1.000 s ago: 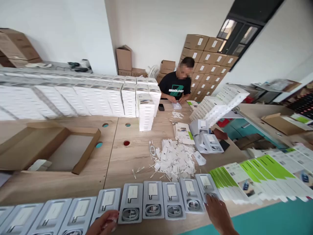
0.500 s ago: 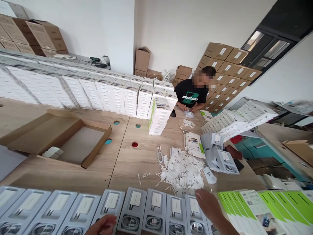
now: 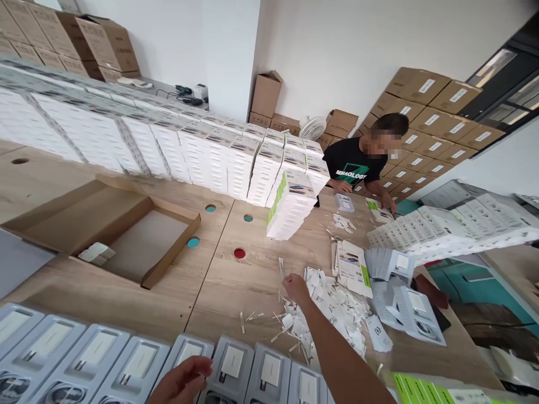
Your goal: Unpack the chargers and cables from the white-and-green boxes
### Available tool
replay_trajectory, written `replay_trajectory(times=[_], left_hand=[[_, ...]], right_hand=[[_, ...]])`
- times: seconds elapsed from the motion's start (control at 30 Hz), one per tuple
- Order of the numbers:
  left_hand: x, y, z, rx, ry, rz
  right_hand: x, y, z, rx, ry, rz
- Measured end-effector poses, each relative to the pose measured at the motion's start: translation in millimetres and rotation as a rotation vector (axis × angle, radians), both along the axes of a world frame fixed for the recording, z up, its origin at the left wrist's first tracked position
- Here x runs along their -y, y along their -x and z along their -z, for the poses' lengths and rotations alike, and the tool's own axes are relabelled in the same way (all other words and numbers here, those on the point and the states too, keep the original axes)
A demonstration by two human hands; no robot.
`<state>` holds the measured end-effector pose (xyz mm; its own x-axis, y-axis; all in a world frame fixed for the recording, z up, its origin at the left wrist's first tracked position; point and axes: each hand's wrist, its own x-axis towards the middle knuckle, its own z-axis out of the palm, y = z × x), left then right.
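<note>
My right hand (image 3: pixel 297 289) reaches out over the table, its fingers closed on a coiled white cable (image 3: pixel 281 266) at the left edge of a heap of small white cards and sticks (image 3: pixel 337 311). Part of the cable is hidden behind the fingers. My left hand (image 3: pixel 185 377) hovers above the front row of grey plastic trays, fingers loosely bent, thumb apart, nothing in it. Each tray (image 3: pixel 249 387) bears a white plug adapter (image 3: pixel 231 361); a coiled cable shows in the lower part of some.
An open cardboard box (image 3: pixel 172 241) lies on the left. Long stacks of white boxes (image 3: pixel 240 168) line the far side. A co-worker (image 3: pixel 357 163) sits beyond them, one hand at a green-white box (image 3: pixel 379 210). Stacked trays (image 3: pixel 415 308) and green sleeves (image 3: pixel 425 388) are on the right.
My right hand has left the tray row and moved forward and left to the loose cable. My left hand stays over the trays. The co-worker's hand has moved to a box on the right.
</note>
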<state>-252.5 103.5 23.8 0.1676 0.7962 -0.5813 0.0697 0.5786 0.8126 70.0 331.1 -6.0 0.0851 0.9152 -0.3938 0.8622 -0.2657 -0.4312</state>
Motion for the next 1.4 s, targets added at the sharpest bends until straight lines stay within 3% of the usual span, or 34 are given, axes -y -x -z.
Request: replay_trajectory(times=[0.1, 0.23, 0.37, 0.47, 0.57, 0.63, 0.7, 0.8, 0.93, 1.0, 1.23, 1.4], left_hand=[[-17.2, -22.2, -11.6, 0.17, 0.058, -0.109], [-47.2, -66.2, -29.3, 0.454, 0.232, -0.22], [-51.5, -80.3, -28.8, 0.364, 0.165, -0.162], [-43.6, -68.7, -23.3, 0.14, 0.077, 0.052], [-34.9, -60.2, -29.9, 0.017, 0.042, 0.262], [-29.7, -60.4, -43.1, 0.017, 0.026, 0.304], [-26.1, -63.8, -57.2, 0.05, -0.012, 0.306], [-23.4, -69.1, -65.2, 0.107, -0.047, 0.332], [-19.5, -70.8, -52.3, 0.021, -0.063, 0.258], [-17.3, -69.8, -46.1, -0.013, -0.108, 0.213], [-12.7, -63.8, -48.3, 0.01, -0.239, 0.177], [-13.1, -63.5, -55.0, 0.036, -0.256, 0.214]], right_hand=[[24.7, 15.1, -26.7, -0.104, -0.052, 0.006], [111.9, 76.9, -59.9, -0.265, -0.167, -0.036], [183.7, 121.8, -78.7, -0.396, -0.308, -0.14], [196.0, 110.9, -90.6, -0.243, -0.467, -0.209], [188.1, 83.3, -102.8, -0.023, -0.602, -0.504], [180.8, 69.2, -110.1, 0.063, -0.593, -0.725], [175.6, 61.4, -116.9, 0.092, -0.578, -0.806], [173.7, 59.6, -126.1, 0.036, -0.596, -0.761], [182.2, 72.2, -133.2, -0.121, -0.383, -0.469], [188.4, 82.4, -131.6, -0.193, -0.345, -0.368], [199.8, 109.6, -101.8, -0.528, -0.264, -0.074], [208.7, 117.3, -79.8, -0.704, -0.174, 0.018]])
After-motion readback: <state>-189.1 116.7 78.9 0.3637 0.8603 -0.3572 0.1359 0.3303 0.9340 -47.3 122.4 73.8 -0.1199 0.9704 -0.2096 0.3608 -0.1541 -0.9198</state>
